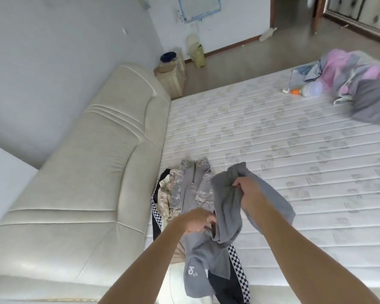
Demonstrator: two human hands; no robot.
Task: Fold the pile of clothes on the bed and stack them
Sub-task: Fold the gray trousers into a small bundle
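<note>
Grey, soft knit fabric fills the space between two bare hands: one grey garment (226, 207), limp and creased, hangs in folds above the near edge of the bed (272, 137). The right hand (249, 191) grips a bunched upper part of it with curled fingers; the left hand (198, 220), lower and just beside it, pinches another fold, while a loose end with a small white logo dangles below the left hand. Under and just beyond the hands lies a small flat pile of clothes: one camouflage garment (191, 185) in grey and tan blotches with a zip at the neck, and one dark garment with a black-and-white checkered stripe (239, 268) running out beneath the hands. The bed is a bare white quilted mattress, ribbed in long rows. To the left of the hands stands one padded cream headboard (75, 172), smooth and rounded. Far beyond the right hand sits one rumpled bundle of pink and grey bedding (360, 84), with one pale bottle with an orange cap (309, 89) touching it.
</note>
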